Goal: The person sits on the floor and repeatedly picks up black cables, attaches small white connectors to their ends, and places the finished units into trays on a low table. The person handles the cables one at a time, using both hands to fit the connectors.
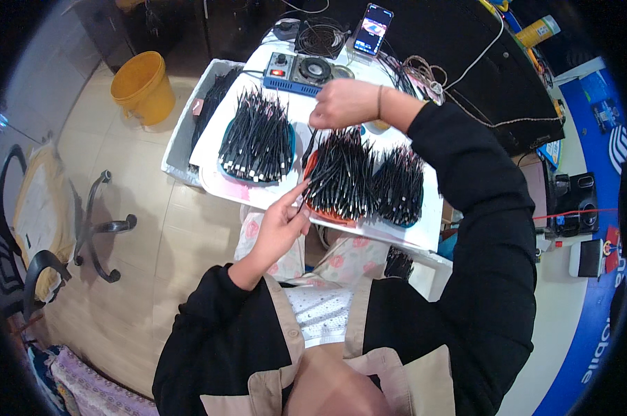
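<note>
Wires, black and thin, bunched upright in the orange tray, mid-table, between 2 more bunches: left bunch and right bunch. At the near left rim, left hand with thumb and forefinger pinching a wire. Above the far left of the tray, right hand curled, fingers drawn together; impossible to tell what between them. Likeliest trouble: neighbouring wires dragged out by crossed ends, or spilled over the low rim. Also possible: right bunch knocked by the black sleeve beside it. Just beyond the right hand, limiting far reach, blue box with lit red switch; farther, fan, phone. Far left, yellow bucket.
</note>
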The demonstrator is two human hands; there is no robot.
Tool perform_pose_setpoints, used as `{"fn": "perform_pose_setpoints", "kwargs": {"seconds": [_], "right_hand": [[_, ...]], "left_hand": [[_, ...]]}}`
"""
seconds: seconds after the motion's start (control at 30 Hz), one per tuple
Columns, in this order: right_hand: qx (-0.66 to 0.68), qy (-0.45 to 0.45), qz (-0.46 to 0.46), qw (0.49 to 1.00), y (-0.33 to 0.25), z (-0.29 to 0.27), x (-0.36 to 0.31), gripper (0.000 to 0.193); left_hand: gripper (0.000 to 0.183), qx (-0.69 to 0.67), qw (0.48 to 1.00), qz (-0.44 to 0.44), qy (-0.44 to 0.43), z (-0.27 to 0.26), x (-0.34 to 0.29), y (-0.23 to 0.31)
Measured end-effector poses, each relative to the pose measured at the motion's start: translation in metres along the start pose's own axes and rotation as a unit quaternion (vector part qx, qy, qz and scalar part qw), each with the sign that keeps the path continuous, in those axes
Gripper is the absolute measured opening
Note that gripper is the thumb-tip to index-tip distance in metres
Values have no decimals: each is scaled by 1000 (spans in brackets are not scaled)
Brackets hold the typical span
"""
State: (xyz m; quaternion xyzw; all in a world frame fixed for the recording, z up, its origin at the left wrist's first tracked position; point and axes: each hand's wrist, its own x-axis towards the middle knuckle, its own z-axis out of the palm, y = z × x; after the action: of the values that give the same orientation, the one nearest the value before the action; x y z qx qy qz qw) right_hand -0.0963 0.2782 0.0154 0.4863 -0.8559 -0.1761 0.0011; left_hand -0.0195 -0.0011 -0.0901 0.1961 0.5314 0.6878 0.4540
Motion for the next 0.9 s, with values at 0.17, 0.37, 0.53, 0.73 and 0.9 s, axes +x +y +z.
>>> {"fn": "perform_pose_setpoints", "kwargs": {"seconds": [0.17, 0.37, 0.53, 0.73, 0.9], "right_hand": [[-87, 28, 107, 990, -22, -40, -47, 9], [-26, 67, 134, 988, -94, -52, -80, 17], [31, 21, 148, 988, -116, -23, -73, 19], [51, 40, 177, 982, -99, -10, -68, 21], [98, 48, 252, 961, -83, -15, -54, 18]], "left_hand": [[60, -5, 1000, -8, -1, 6, -2, 4], [71, -90, 994, -49, -31, 16, -9, 10], [76, -128, 991, -39, -20, 23, -5, 6], [75, -131, 991, -34, -7, 21, -7, 3], [73, -141, 990, -30, 4, 17, -11, 7]]}}
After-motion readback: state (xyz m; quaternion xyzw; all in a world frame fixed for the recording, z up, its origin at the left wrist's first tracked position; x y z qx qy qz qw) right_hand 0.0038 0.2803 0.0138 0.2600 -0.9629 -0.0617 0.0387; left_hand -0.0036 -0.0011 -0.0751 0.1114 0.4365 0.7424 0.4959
